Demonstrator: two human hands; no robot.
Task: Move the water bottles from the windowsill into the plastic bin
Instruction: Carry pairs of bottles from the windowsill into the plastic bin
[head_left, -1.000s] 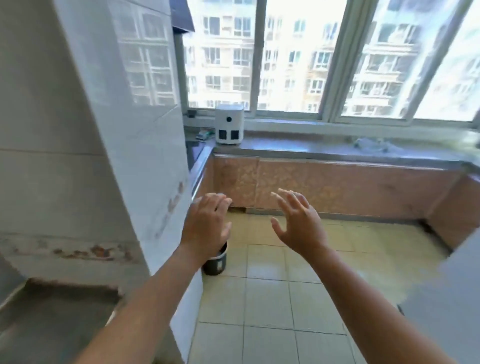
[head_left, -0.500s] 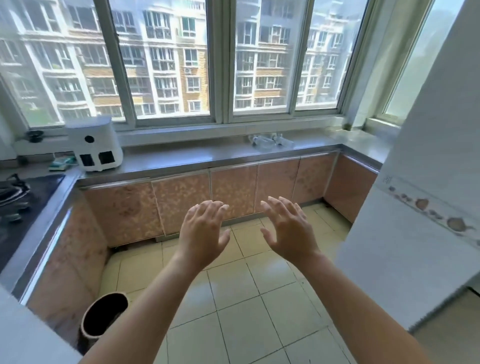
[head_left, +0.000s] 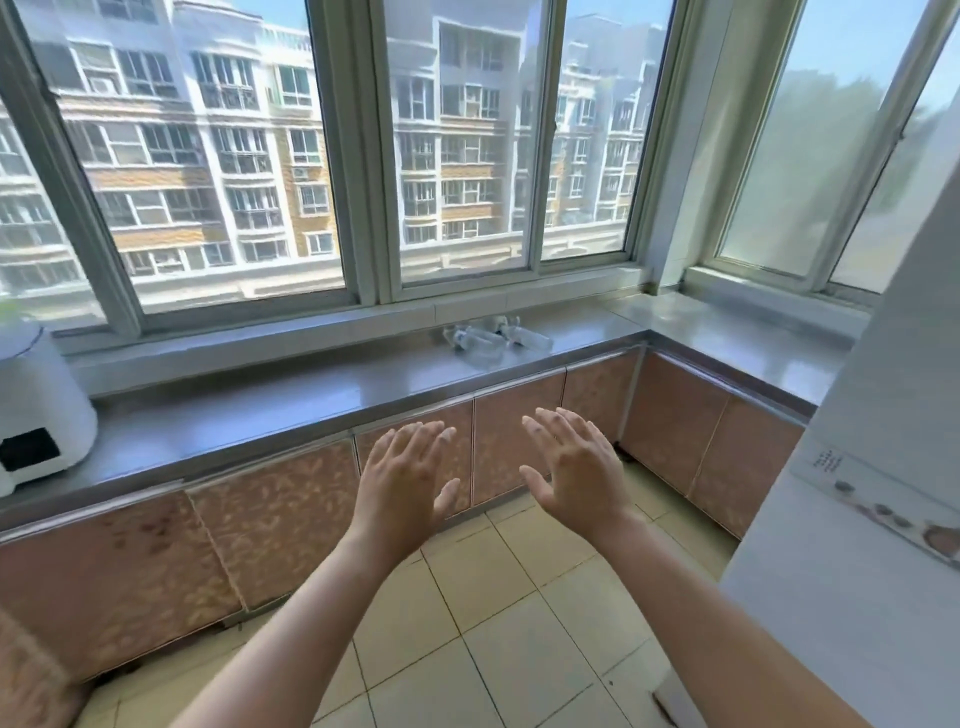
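Reaching forward in the middle of the frame, the left hand (head_left: 402, 483) and right hand (head_left: 576, 467) are spread flat with loose fingers and hold nothing, likely getting ready to grab. The water bottles (head_left: 493, 338) lie in a little heap on the windowsill (head_left: 311, 384), above the hands and well apart from them. No plastic bin shows.

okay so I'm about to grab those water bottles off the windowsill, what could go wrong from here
1. The water bottles lie on their sides in a loose pile, so pulling one out could set others rolling off the steel ledge onto the floor.
2. Both the left hand and right hand are empty, but no plastic bin is in view, so carrying several at once risks dropping some.
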